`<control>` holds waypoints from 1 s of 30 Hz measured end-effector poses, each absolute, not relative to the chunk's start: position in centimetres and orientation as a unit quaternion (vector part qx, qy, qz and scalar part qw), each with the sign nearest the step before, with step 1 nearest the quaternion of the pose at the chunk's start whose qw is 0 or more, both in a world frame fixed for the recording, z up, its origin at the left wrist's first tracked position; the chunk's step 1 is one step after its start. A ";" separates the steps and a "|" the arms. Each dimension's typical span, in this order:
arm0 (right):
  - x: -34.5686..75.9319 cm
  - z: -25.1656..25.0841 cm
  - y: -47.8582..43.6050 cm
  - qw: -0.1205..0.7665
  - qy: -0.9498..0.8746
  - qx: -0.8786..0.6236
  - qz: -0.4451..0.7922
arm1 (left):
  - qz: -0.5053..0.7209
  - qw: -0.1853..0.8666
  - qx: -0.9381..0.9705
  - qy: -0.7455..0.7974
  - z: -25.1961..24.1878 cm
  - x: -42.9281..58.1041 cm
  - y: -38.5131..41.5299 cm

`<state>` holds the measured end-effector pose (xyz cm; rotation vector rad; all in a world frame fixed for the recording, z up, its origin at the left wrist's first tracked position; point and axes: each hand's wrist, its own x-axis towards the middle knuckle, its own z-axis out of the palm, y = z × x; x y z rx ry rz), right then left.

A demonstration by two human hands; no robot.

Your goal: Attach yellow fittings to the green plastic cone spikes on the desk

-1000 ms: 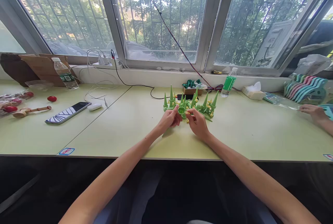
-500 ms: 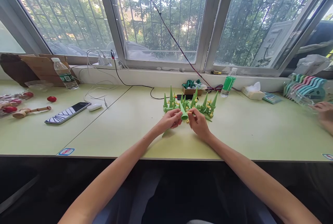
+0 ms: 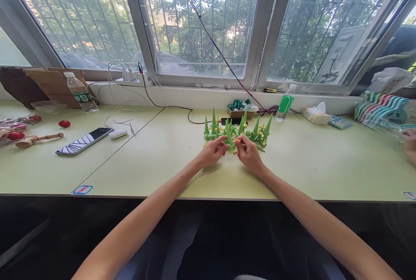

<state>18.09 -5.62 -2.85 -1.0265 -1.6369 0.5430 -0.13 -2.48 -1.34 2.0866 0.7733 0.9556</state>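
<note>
A light green cone (image 3: 229, 136) stands with its point up in front of a cluster of green cones and small yellow pieces (image 3: 212, 128). At its left side is my left hand (image 3: 212, 152), fingers apart with the tips close to the cone; whether they touch it I cannot tell. My right hand (image 3: 249, 153), just right of the cone, is closed in a pinch on a small yellow piece (image 3: 238, 141), mostly covered by the fingertips. More yellow pieces lie below, between the hands.
Behind the cluster stand a small cardboard box (image 3: 240, 113) and a bottle with a green label (image 3: 285, 103). To the left lie a phone (image 3: 84, 141) and a wooden kendama (image 3: 39, 140). Another person's hand (image 3: 410, 143) is at the far right, near hangers (image 3: 383, 109).
The green cone, tilted in my left hand before, now stands upright, and the left fingers have loosened from it. My right hand has barely moved. The other person's hand has shifted right.
</note>
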 end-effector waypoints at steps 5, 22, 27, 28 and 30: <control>18.1 -2.9 -5.5 0.537 -0.689 -0.434 0.220 | 0.362 0.265 0.844 0.293 -1.4 -0.4 -2.4; 17.5 -3.2 -5.2 0.566 -0.669 -0.446 0.180 | 0.389 0.173 0.847 0.318 -1.4 0.3 -2.6; 17.6 -3.0 -5.3 0.583 -0.660 -0.448 0.155 | 0.441 0.224 0.794 0.353 -1.3 0.5 -2.5; 17.6 -3.0 -5.4 0.581 -0.662 -0.447 0.153 | 0.441 0.242 0.787 0.357 -1.3 0.6 -2.5; 17.6 -2.9 -5.5 0.575 -0.672 -0.441 0.154 | 0.426 0.283 0.779 0.363 -1.2 0.6 -2.4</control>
